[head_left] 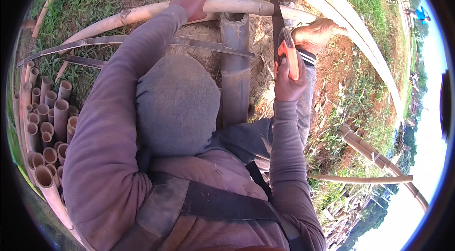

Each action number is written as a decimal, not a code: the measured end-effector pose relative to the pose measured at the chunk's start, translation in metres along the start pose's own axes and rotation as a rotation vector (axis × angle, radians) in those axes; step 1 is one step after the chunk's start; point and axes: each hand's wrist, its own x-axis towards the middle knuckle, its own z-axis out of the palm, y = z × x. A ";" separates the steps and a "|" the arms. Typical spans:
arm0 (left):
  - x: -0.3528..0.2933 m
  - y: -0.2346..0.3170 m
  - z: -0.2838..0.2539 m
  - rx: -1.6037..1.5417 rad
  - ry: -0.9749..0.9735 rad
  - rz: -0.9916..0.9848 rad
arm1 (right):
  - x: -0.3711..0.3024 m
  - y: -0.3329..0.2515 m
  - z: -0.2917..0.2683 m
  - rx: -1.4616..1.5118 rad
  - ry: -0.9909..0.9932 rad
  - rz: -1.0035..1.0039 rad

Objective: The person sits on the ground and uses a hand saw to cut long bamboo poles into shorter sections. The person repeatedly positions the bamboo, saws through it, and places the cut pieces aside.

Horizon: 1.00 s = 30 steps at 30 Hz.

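A pale bamboo pole [258,6] rests across a thick grey bamboo trunk [233,38], over a notched spot near its top. My left hand [191,4] is closed round the pole, just left of the trunk. In my right hand [290,79] I grip the orange handle of a handsaw [275,9]. Its dark blade points away from me and crosses the pole right of the trunk; how deep it sits I cannot tell. My bare foot [316,34] is against the pole's right end, beside the blade.
Cut bamboo tubes [60,116] stand bunched at the left, below dark bamboo strips [199,44]. Long pale poles [341,12] curve along the upper right. More bamboo [374,156] lies at the right over grass and chips. A distant person [420,14] is far right.
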 end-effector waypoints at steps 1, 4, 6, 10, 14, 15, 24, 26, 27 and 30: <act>0.000 0.000 -0.002 0.004 0.009 0.008 | 0.024 0.002 0.012 0.026 0.005 0.036; -0.001 0.000 -0.007 0.011 -0.055 -0.043 | 0.027 -0.004 0.010 -0.049 -0.023 0.054; -0.003 -0.001 -0.015 0.008 -0.003 -0.033 | -0.016 0.007 -0.021 -0.042 -0.013 0.027; 0.003 -0.006 -0.003 0.042 -0.004 -0.041 | -0.103 -0.014 -0.075 0.001 -0.012 0.101; 0.004 -0.004 -0.002 0.012 0.014 -0.012 | -0.033 -0.003 -0.023 0.121 0.000 0.050; 0.003 -0.001 -0.003 0.012 0.020 -0.003 | 0.007 0.002 -0.004 0.037 -0.018 0.032; -0.005 -0.009 -0.003 0.006 0.003 -0.050 | -0.061 -0.052 -0.064 0.066 -0.067 0.136; 0.003 -0.010 0.000 0.024 -0.003 -0.047 | -0.072 -0.052 -0.067 0.145 -0.039 0.151; 0.004 -0.009 0.000 0.028 0.003 -0.036 | -0.066 -0.049 -0.062 0.147 -0.039 0.148; 0.003 -0.004 0.000 0.018 0.008 -0.006 | 0.009 -0.016 -0.011 -0.132 -0.039 -0.010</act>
